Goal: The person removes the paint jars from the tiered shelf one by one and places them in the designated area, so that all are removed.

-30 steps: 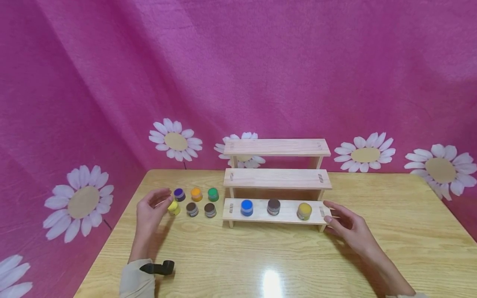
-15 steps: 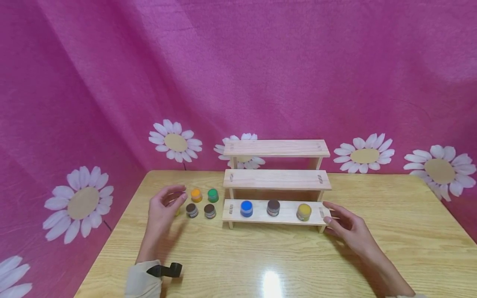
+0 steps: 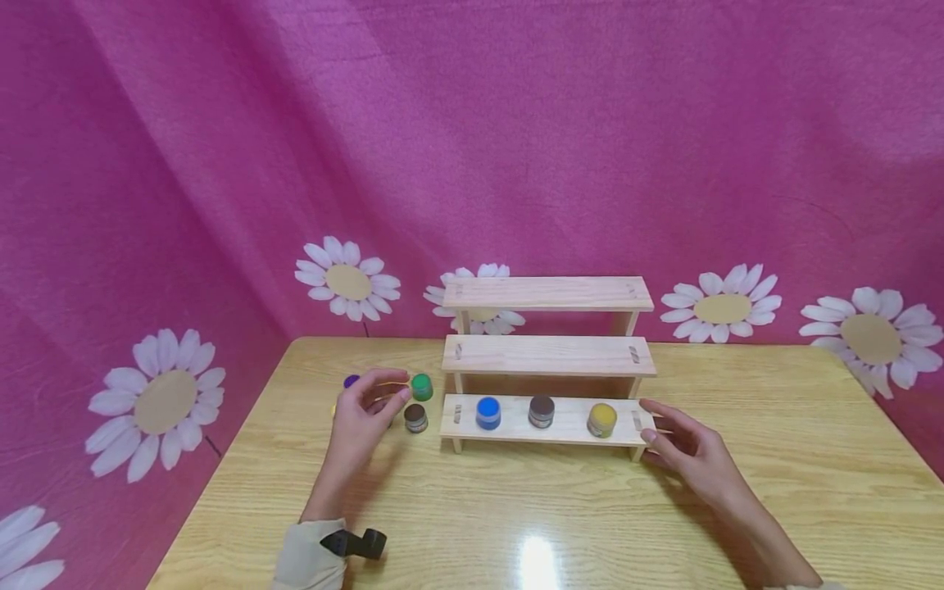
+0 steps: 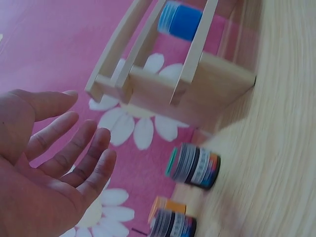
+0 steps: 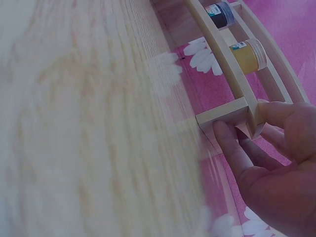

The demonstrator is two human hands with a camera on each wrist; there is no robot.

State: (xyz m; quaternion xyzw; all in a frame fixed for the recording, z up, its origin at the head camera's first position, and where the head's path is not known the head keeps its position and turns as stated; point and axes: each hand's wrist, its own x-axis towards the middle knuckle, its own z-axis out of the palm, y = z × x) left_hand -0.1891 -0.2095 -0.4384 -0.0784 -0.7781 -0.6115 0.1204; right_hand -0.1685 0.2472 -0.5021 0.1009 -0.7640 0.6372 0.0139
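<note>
My left hand hovers above the group of small paint jars, its fingers loosely bent and nothing held, as the left wrist view shows. It hides the orange jar and most of a dark one in the head view. Just right of its fingertips stand a green-lidded jar and a dark brown jar. A purple jar peeks out behind the hand. My right hand holds the right end of the three-step wooden shelf, fingers and thumb around the corner of the lowest step.
On the lowest step sit a blue jar, a dark brown jar and a mustard-yellow jar. Behind the wooden table hangs a pink cloth with daisies.
My left hand has moved right across the jars, from the yellow one past the purple to above the orange and dark ones. The right hand stays at the shelf's end.
</note>
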